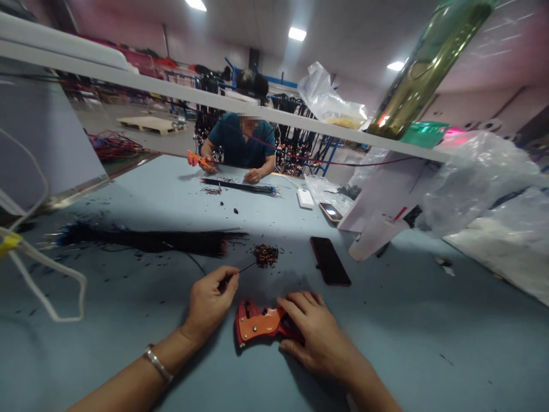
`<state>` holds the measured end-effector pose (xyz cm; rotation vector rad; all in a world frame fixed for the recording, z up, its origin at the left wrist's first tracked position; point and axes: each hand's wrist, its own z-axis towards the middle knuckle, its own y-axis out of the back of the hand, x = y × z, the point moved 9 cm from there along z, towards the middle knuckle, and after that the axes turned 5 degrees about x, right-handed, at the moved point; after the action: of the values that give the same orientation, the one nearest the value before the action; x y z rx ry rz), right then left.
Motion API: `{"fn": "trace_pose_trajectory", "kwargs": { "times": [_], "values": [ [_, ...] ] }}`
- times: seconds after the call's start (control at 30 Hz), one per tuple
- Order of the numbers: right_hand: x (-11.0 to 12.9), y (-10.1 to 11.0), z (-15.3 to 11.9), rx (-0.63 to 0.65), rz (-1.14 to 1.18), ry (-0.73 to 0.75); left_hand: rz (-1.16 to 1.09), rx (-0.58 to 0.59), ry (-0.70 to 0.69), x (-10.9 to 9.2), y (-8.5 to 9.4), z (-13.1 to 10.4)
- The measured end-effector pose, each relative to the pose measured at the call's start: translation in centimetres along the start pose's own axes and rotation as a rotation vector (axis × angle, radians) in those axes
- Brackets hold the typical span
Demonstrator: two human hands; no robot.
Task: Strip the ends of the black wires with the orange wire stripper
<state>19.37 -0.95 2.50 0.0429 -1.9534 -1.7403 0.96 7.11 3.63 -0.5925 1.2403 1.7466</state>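
Between the thumb and fingers of my left hand is a thin black wire, its free end pointing toward a small pile of cut wire bits. My right hand is wrapped round the handles of a red and orange wire stripper, whose jaws face left, close to my left hand. The stripper's jaws hold no wire. Behind my left hand lies a long bundle of black wires, with blue and bare metal ends at the left.
A dark phone lies right of the pile. Across the table, a co-worker holds an orange stripper beside another wire bundle. A shelf bar crosses overhead. A white cable loop hangs at left; plastic bags are at right.
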Motion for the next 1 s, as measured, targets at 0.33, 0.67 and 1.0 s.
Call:
{"fn": "trace_pose_trajectory", "kwargs": {
  "times": [0.33, 0.67, 1.0],
  "values": [
    [-5.1, 2.3, -1.5, -0.253, 0.841, -0.182, -0.024, -0.065, -0.001, 0.0, 0.8, 0.0],
    [-5.6, 0.2, -1.2, -0.372, 1.882, -0.065, -0.044, -0.068, -0.017, -0.4, 0.9, -0.1],
    [-7.1, 0.6, -1.9, -0.579, 1.72, -0.101, -0.068, -0.041, -0.028, -0.4, 0.4, -0.1]
  ]
}}
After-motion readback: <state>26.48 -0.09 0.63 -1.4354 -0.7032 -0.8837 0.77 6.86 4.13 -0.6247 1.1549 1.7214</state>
